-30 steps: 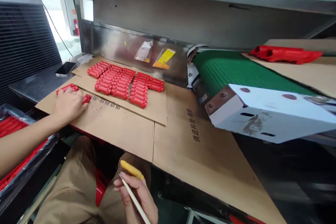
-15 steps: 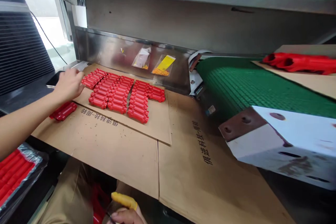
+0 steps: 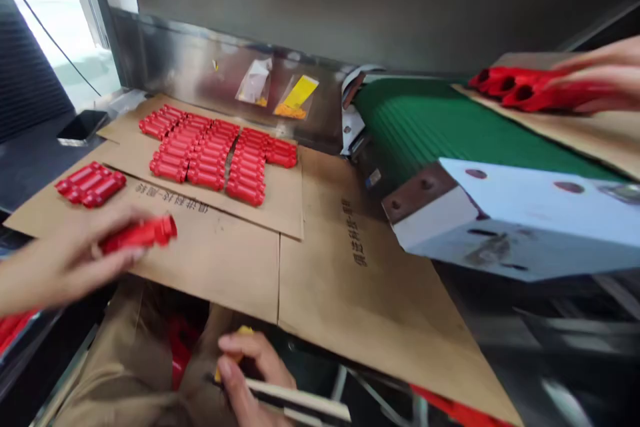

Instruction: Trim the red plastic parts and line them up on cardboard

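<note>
Red tube (image 3: 143, 233) in L hand (image 3: 83, 255), R hand (image 3: 255, 373) w/ tool (image 3: 300, 398) apart.

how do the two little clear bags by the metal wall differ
The left bag holds a white slip, while the right bag holds a bright yellow one. The left bag shows only a few orange bits at its bottom; the right bag shows a wider heap of them. Both are small, clear and set against the metal wall.
</note>
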`<state>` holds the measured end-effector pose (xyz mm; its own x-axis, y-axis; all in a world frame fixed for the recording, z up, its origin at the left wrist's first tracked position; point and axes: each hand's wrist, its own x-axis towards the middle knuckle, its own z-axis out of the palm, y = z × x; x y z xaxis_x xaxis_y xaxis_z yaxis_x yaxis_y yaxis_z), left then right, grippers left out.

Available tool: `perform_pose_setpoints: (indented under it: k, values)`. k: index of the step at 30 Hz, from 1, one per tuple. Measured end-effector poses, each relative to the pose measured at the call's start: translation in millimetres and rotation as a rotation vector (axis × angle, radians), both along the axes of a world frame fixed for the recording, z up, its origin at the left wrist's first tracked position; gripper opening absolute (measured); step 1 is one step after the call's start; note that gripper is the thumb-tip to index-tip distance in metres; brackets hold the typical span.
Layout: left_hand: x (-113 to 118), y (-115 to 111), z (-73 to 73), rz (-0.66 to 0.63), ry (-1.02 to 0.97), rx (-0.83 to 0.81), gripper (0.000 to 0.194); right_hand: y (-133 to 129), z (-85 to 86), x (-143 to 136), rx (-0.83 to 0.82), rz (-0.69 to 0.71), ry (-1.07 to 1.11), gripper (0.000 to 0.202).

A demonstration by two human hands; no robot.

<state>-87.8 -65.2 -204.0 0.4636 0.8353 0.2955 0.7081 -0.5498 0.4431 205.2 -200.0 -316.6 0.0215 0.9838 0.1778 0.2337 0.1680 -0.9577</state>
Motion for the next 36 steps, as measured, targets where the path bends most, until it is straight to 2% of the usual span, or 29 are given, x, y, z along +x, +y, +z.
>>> perform_pose_setpoints:
  k: [2,4,6,8,10,13,17,21,25,32,36]
  values:
    - [19,-61,-23.2,-0.08,-0.15,-0.13,0.033,2,13.2,-5,-0.052,0.048,-0.01,0.021]
    - [38,-109,-48.6,-0.115,-0.257,-0.297,0.031,2,20.6,-11,-0.131,0.143,-0.016,0.022]
    - [50,-140,-71.7,-0.082,-0.337,-0.408,0.03,-4,20.4,-15,-0.196,0.201,-0.042,0.025]
    - [55,-156,-87.9,-0.029,-0.393,-0.461,0.028,-15,14.9,-18,-0.249,0.197,-0.068,0.029]
    - [54,-162,-95.5,-0.024,-0.399,-0.529,0.028,-28,7.9,-18,-0.303,0.184,-0.067,0.028]
    - [50,-165,-96.4,-0.069,-0.384,-0.625,0.029,-44,2.2,-19,-0.34,0.173,-0.058,0.028]
    - [46,-166,-97.0,-0.087,-0.395,-0.655,0.033,-55,6.9,-24,-0.291,0.149,-0.09,0.029]
    - [46,-166,-96.9,-0.125,-0.397,-0.691,0.034,-61,12.4,-27,-0.237,0.149,-0.109,0.026]
    - [46,-168,-95.4,-0.153,-0.418,-0.716,0.037,-64,10.5,-28,-0.218,0.129,-0.135,0.027]
    - [46,-170,-100.8,-0.087,-0.467,-0.716,0.034,-61,11.2,-31,-0.088,0.133,-0.188,0.026]
    - [42,-170,-102.1,-0.061,-0.512,-0.649,0.035,-62,8.2,-27,-0.058,0.093,-0.21,0.026]
